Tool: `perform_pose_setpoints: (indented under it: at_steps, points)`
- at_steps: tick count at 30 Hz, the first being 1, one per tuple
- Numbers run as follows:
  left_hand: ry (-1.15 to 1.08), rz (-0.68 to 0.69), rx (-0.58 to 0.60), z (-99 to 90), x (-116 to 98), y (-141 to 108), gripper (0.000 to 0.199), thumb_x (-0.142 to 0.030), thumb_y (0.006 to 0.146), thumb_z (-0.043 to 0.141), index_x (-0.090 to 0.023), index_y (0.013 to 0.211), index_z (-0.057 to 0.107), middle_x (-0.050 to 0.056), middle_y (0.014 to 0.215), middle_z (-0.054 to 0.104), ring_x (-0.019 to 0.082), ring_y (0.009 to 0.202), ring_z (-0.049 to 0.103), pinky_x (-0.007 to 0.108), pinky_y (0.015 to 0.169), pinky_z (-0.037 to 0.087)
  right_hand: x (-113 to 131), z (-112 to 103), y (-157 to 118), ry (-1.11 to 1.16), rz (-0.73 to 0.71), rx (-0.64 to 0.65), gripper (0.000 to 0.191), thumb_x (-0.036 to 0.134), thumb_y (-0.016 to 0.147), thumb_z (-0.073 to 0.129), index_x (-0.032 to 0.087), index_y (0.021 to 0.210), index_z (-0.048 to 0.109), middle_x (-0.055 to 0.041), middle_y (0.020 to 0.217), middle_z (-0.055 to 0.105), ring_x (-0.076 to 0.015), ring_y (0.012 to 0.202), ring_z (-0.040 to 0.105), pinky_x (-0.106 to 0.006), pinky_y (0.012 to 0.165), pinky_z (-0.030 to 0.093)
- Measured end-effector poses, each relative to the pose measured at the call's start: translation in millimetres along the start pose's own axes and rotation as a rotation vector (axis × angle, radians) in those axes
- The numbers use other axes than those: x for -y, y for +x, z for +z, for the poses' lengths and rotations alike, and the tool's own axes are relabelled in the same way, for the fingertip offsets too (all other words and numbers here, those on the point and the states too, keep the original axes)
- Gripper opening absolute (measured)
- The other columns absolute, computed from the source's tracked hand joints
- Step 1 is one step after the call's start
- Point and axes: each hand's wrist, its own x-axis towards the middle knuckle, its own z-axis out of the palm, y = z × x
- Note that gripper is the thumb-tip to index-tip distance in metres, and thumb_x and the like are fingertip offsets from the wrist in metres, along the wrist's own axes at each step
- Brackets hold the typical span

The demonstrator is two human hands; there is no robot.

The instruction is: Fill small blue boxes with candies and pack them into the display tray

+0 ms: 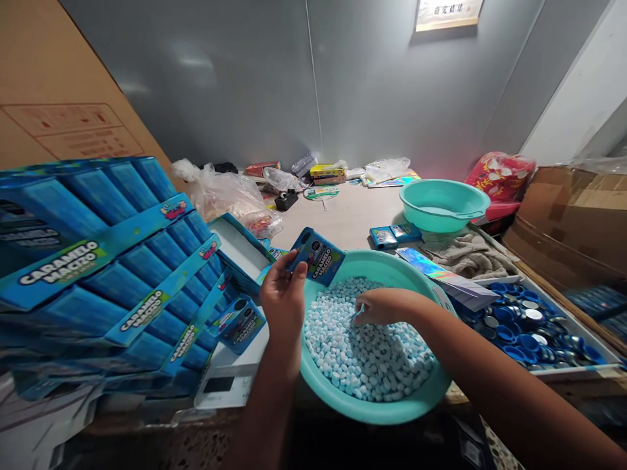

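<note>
Hands stay apart over a wide teal plastic basin (372, 410). The left hand (283, 301) is closed on a small blue card box (316, 256), held up at the basin's far rim with its printed face turned up; "CARAMELO MACIZO" reads on it. The right hand (389, 305) reaches into a heap of pale blue-and-white candies (367, 346) filling the basin, its fingertips (359, 318) down on the heap. Whether they pinch any candies, I cannot tell.

To the left, a tilted stack of blue display trays (98, 261) repeats "CARAMELO MACIZO" in white on green-edged bands, its front nearly reaching the left hand. A loose blue box (240, 324) with the same label lies against it, just above a white digital scale (225, 385).

The basin sits at the bench's near edge, with little room in front. Bare bench (343, 219) opens beyond it, up to plastic bags (225, 196) and a black tape dispenser (287, 200). A smaller teal basin (443, 204) stands to the right of that open stretch, beside a crumpled towel (465, 256). At the right edge, a white tray (563, 372) holds blue-and-silver lids (529, 329), close to the right forearm. A wall sign (448, 13) carries characters too blurred to read.
</note>
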Motion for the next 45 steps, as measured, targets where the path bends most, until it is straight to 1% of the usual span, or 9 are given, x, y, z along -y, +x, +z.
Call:
perform_pose_setpoints:
  at_steps: [4,10,16,23,30,34,39,41,45]
  points:
    - [0.103,0.133,-0.061,-3.5,-2,3,0.04,-0.039,0.079,0.082,-0.016,0.111,0.075,0.009,0.104,0.077,0.021,0.094,0.075,0.033,0.088,0.061,-3,2,3,0.012,-0.01,-0.009,0.038,0.048,0.094,0.063,0.024,0.122,0.072,-0.0101,0.113,0.075,-0.0306,0.1,0.07,-0.037,0.077,0.051]
    - [0.41,0.273,-0.04,-19.6,16,53,0.025,-0.027,0.077,0.082,-0.019,0.1,0.079,0.012,0.125,0.074,0.027,0.12,0.069,0.043,0.11,0.051,-8,6,6,0.039,-0.021,-0.033,0.036,0.044,0.094,0.062,0.022,0.12,0.071,-0.0103,0.11,0.074,-0.0291,0.095,0.068,-0.035,0.073,0.047]
    - [0.573,-0.045,0.093,-17.3,38,64,0.014,-0.019,0.078,0.077,-0.016,0.091,0.078,0.012,0.12,0.075,0.026,0.119,0.067,0.039,0.108,0.049,-14,14,4,0.022,-0.07,0.012,0.039,0.044,0.094,0.057,0.018,0.121,0.066,-0.0123,0.111,0.073,-0.028,0.095,0.066,-0.035,0.077,0.045]
    - [0.539,-0.352,0.349,-23.6,56,44,0.011,-0.023,0.075,0.08,-0.013,0.079,0.077,0.007,0.078,0.077,0.018,0.071,0.069,0.027,0.067,0.052,-21,26,1,-0.012,-0.204,0.116,0.071,0.06,0.072,0.073,0.021,0.13,0.06,-0.0141,0.134,0.06,-0.0337,0.112,0.062,-0.043,0.097,0.046]
    - [0.586,-0.336,0.354,-26.9,57,37,0.024,-0.035,0.084,0.073,-0.014,0.073,0.073,0.006,0.074,0.074,0.02,0.072,0.067,0.031,0.07,0.049,-18,27,1,0.001,-0.196,0.136,0.055,0.051,0.068,0.077,0.024,0.116,0.067,-0.0135,0.129,0.066,-0.035,0.115,0.062,-0.042,0.101,0.046]
    - [0.605,-0.185,0.317,-30.3,29,28,0.012,-0.025,0.09,0.068,-0.016,0.083,0.072,0.011,0.099,0.076,0.024,0.098,0.07,0.037,0.093,0.052,-6,27,-6,0.0,-0.102,0.184,0.076,0.052,0.065,0.083,0.027,0.133,0.063,-0.0135,0.137,0.065,-0.0357,0.123,0.06,-0.04,0.104,0.047]
    - [0.822,0.466,0.04,-78.8,-27,-14,0.01,-0.022,0.092,0.067,-0.023,0.101,0.071,0.011,0.132,0.065,0.027,0.129,0.057,0.049,0.115,0.043,11,44,-22,-0.118,-0.205,0.168,0.113,0.078,0.06,0.081,0.013,0.148,0.053,-0.027,0.154,0.046,-0.046,0.137,0.048,-0.049,0.114,0.039]
    - [0.985,0.456,-0.023,-106.5,-30,-29,0.023,-0.023,0.089,0.071,-0.023,0.111,0.071,0.013,0.136,0.062,0.032,0.133,0.054,0.055,0.116,0.041,14,51,-27,-0.156,-0.224,0.134,0.11,0.082,0.069,0.071,0.009,0.149,0.049,-0.0309,0.153,0.043,-0.0471,0.137,0.047,-0.052,0.111,0.04]
    - [1.023,0.153,0.009,-147.7,-2,-40,0.074,-0.025,0.078,0.08,-0.021,0.145,0.05,0.021,0.148,0.051,0.04,0.142,0.045,0.063,0.116,0.038,17,53,-29,-0.143,-0.226,0.097,0.068,0.066,0.092,0.056,0.013,0.135,0.059,-0.0257,0.136,0.06,-0.0402,0.118,0.062,-0.044,0.094,0.048]
